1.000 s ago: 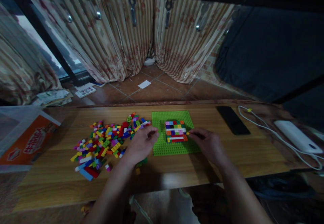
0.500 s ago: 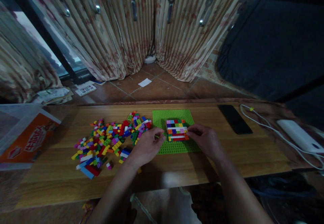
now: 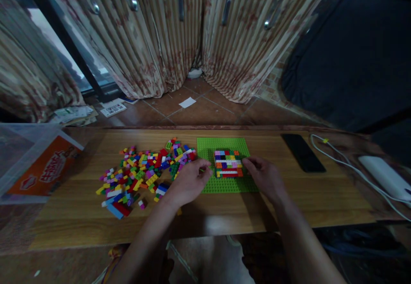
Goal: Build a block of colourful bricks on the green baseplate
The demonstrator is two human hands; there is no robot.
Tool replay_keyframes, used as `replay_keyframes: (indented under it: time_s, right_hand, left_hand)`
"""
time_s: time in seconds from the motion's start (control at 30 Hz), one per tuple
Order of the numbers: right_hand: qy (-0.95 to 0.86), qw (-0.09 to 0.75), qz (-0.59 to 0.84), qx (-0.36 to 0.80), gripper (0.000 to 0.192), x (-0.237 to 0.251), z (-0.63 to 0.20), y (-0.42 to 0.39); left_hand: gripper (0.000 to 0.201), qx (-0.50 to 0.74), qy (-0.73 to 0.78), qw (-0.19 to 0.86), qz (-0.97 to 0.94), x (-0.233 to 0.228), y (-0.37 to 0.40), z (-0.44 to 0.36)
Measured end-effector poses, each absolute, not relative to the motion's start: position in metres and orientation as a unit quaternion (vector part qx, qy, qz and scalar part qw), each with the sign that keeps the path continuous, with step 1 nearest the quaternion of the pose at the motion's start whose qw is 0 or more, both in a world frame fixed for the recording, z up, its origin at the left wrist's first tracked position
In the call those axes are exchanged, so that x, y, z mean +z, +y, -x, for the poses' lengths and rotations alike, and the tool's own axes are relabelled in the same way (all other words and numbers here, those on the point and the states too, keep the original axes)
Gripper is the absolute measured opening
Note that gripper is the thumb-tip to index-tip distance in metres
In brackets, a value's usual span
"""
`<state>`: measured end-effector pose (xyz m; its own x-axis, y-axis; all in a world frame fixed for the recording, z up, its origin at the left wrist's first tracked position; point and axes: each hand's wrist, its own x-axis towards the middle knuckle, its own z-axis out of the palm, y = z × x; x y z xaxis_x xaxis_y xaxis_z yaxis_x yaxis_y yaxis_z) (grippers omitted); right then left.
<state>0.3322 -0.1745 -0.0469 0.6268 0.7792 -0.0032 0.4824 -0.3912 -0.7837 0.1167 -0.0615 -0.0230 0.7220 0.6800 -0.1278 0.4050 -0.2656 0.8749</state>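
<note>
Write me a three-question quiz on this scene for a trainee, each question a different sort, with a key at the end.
1. Multiple choice: what colour is the studded baseplate under the assembled bricks?
A) blue
B) green
C) red
2. True or false: the black phone lies to the right of the studded baseplate.
3. Fill in the blank: of the person's two hands, the ____ one is nearer to the loose bricks.

Key:
1. B, green.
2. True.
3. Left; the left hand is on the side where the loose bricks lie, while the right hand is by the right side of the assembled bricks.
</note>
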Motion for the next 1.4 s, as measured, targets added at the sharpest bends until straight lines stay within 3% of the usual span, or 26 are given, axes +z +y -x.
replay_keyframes:
  time_s: [0.2,0.6,0.93,1.07,1.23,1.4]
  right_hand:
    - [-0.377,0.370,0.827,0.193,0.041,-0.049,-0.327,-0.170]
    - [-0.344,0.419,0.807,0.234,0.042,-0.050,-0.325,-0.166]
    - [-0.347,0.413,0.808,0.238,0.044,-0.051,-0.327,-0.165]
    - [-0.339,0.414,0.804,0.258,0.050,-0.046,-0.330,-0.167]
    - [-0.265,0.482,0.789,0.274,0.067,-0.043,-0.333,-0.170]
    - [-0.286,0.452,0.800,0.270,0.072,-0.043,-0.331,-0.167]
  left_hand:
    - [0.032,0.135,0.345,0.489,-0.789,-0.023,-0.062,-0.116]
    - [0.029,0.141,0.343,0.477,-0.797,-0.023,-0.062,-0.116]
    - [0.028,0.141,0.346,0.477,-0.796,-0.022,-0.063,-0.114]
    - [0.026,0.152,0.339,0.484,-0.793,-0.027,-0.060,-0.112]
    - [0.024,0.171,0.336,0.482,-0.791,-0.024,-0.056,-0.108]
    - [0.023,0.188,0.340,0.484,-0.784,-0.020,-0.053,-0.104]
